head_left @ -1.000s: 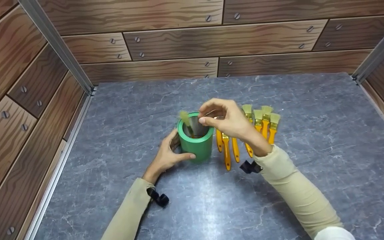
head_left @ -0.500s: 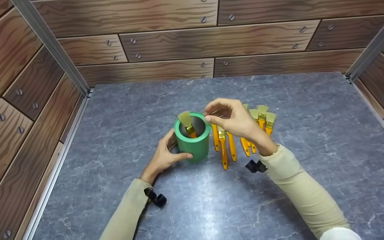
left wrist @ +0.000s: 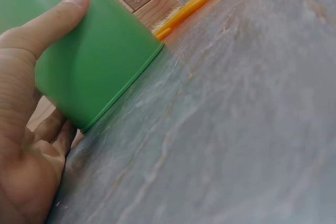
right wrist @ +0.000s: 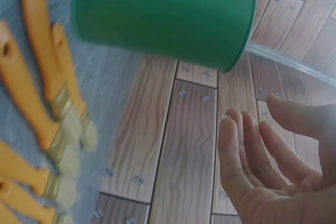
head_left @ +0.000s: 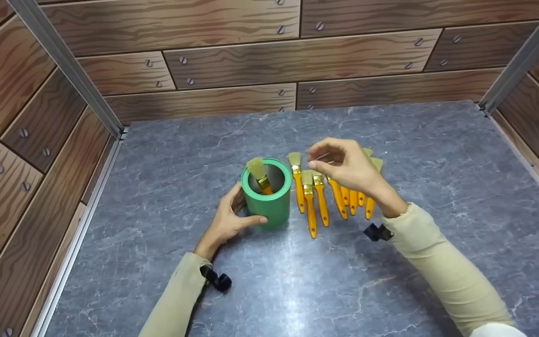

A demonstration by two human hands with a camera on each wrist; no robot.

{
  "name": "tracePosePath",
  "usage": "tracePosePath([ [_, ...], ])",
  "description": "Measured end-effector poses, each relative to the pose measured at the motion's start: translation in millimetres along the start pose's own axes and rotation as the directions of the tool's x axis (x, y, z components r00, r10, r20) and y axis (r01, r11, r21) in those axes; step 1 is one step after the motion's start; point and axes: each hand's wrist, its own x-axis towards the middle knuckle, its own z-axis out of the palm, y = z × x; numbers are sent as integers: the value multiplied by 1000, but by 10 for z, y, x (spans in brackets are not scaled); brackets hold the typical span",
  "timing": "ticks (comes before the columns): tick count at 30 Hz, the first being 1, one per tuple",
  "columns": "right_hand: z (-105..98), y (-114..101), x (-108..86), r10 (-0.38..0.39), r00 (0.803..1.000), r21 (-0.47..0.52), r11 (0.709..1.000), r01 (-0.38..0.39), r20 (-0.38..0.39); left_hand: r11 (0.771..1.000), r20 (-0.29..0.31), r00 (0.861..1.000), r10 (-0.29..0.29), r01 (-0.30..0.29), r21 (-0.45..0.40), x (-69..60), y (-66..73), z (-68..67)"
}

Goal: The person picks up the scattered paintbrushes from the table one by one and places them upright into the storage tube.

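A green cylindrical can (head_left: 272, 208) stands upright on the table, its top uncovered. One paintbrush (head_left: 257, 169) leans inside it, bristles up, the lower handle hidden by the wall. My left hand (head_left: 227, 217) holds the can from the left, thumb across the front, as the left wrist view shows on the green wall (left wrist: 105, 61). In the air to the right of the can hovers my right hand (head_left: 351, 168), fingers loosely bent, thumb apart. Nothing lies between its fingers (right wrist: 252, 150) in the right wrist view. Several orange-handled paintbrushes (head_left: 310, 206) lie beneath and beside it.
Grey marbled table (head_left: 194, 154) extends around the can. Wood-patterned panels (head_left: 232, 65) enclose the back and both sides, with metal posts (head_left: 63, 70) at the corners. A black wrist camera (head_left: 215, 278) sits on each sleeve.
The brush dropped into the can has settled against its rim. My right hand has moved away from the can to the right, over the loose paintbrushes. The left hand keeps its hold.
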Motion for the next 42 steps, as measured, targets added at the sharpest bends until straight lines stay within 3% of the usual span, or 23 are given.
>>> tracePosePath([
  [11, -238, 251, -121, 36, 998, -111, 993, -41, -48, 1000, 0, 1000, 0, 0, -15, -2, 14, 8],
  [23, -506, 564, -228, 77, 992, -248, 964, -100, -102, 999, 16, 1000, 21, -21, -33, 2, -6, 13],
  [34, -594, 798, -354, 98, 989, -303, 944, -128, -113, 1000, -3, 1000, -5, 5, -16, 5, 3, 5],
  [42, -643, 979, -437, 161, 982, -339, 922, -186, -100, 1000, 0, 1000, -3, 3, -12, 10, 10, 1],
])
